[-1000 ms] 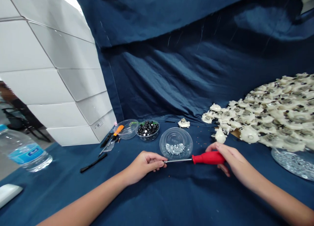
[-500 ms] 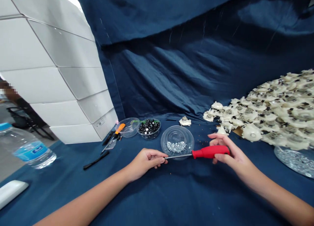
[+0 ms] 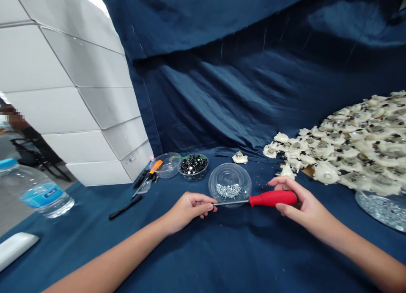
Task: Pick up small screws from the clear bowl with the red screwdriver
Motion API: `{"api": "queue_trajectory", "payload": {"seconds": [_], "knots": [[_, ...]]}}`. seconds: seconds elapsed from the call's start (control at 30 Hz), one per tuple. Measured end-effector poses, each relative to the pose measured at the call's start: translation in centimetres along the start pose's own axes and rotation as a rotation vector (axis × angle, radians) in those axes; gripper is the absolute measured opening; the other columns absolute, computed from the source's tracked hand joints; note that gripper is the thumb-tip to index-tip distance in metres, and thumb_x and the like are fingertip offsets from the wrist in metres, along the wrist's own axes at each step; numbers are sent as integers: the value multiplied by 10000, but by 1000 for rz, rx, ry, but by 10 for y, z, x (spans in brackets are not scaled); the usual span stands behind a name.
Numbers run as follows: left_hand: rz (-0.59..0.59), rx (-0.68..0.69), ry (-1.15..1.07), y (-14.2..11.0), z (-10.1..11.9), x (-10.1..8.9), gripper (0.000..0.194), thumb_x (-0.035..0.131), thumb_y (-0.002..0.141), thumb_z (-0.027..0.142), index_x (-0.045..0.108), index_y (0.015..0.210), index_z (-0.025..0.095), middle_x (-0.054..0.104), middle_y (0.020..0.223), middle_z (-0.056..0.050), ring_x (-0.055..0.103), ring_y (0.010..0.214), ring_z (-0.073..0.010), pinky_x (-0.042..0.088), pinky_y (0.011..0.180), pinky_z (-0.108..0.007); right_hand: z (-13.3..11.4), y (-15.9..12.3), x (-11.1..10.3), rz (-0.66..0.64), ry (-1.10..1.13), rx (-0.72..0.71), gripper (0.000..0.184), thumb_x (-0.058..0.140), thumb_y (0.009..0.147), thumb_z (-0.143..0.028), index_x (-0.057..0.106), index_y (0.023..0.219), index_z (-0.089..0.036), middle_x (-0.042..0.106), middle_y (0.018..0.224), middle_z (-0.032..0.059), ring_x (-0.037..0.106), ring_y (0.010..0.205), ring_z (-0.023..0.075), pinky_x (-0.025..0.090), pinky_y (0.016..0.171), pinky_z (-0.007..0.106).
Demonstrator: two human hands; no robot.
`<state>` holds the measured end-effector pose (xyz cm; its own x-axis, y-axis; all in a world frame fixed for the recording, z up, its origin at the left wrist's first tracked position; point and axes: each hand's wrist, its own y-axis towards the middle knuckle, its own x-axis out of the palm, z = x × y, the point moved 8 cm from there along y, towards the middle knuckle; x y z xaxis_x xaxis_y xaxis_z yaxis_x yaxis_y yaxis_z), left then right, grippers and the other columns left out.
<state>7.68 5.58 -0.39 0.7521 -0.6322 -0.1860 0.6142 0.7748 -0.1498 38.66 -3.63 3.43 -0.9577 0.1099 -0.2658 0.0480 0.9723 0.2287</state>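
Observation:
A red-handled screwdriver (image 3: 272,198) lies level across my body, its thin steel shaft (image 3: 231,203) passing over the near rim of a round clear plastic bowl (image 3: 230,174). My left hand (image 3: 192,210) pinches the shaft's tip end between thumb and fingers. My right hand (image 3: 294,200) wraps around the red handle from the far end. A small pile of silver screws (image 3: 228,191) lies in the bowl, just beyond the shaft. The screwdriver's tip is hidden inside my left fingers.
Behind the bowl stand a bowl of small black parts (image 3: 193,166), a clear dish (image 3: 166,165) and an orange-handled tool (image 3: 152,171). A heap of cream plastic parts (image 3: 349,149) fills the right, above a dish of screws (image 3: 382,210). A water bottle (image 3: 38,193) lies left on the blue cloth.
My right hand has shifted its grip around the red handle, and the screwdriver now lies more level. The view has tilted slightly. My left hand stays on the shaft.

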Motion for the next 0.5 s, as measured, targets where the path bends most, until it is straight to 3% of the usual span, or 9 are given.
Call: {"api": "queue_trajectory", "payload": {"seconds": [0.1, 0.23, 0.33, 0.4, 0.5], "knots": [[-3, 7, 2, 0, 0, 0, 492, 862, 883, 545, 854, 1200, 169, 859, 1065, -116, 675, 775, -155, 526, 739, -282, -2, -1, 0, 19, -10, -36, 515, 781, 906, -406, 596, 1377, -312, 609, 1039, 16, 615, 810, 209, 532, 740, 329], [-9, 13, 9, 0, 1, 0, 496, 854, 896, 547, 849, 1215, 166, 857, 1075, -121, 679, 786, -158, 528, 738, -279, 1, -1, -1, 15, 4, 33, 454, 713, 984, -541, 614, 1349, -290, 646, 1014, 20, 661, 791, 216, 561, 716, 342], [-6, 14, 10, 0, 1, 1, 497, 850, 899, 552, 849, 1208, 162, 856, 1066, -123, 679, 781, -162, 529, 730, -284, 8, -1, -1, -5, -45, 183, 493, 540, 1056, -697, 675, 1214, -250, 643, 786, -1, 638, 630, 207, 517, 600, 328], [-6, 16, 4, 0, 2, 1, 493, 850, 898, 550, 848, 1207, 165, 855, 1063, -120, 679, 781, -162, 529, 729, -283, 12, -2, 0, -26, -97, 262, 591, 457, 1060, -771, 702, 1042, -233, 521, 594, -39, 532, 505, 181, 420, 505, 301], [-13, 14, -4, 0, 2, 1, 484, 852, 899, 540, 849, 1210, 169, 855, 1065, -119, 678, 784, -160, 529, 736, -281, 10, -2, 0, -12, -105, 262, 599, 527, 1022, -794, 694, 902, -231, 414, 527, -63, 436, 466, 151, 334, 468, 276]]}}
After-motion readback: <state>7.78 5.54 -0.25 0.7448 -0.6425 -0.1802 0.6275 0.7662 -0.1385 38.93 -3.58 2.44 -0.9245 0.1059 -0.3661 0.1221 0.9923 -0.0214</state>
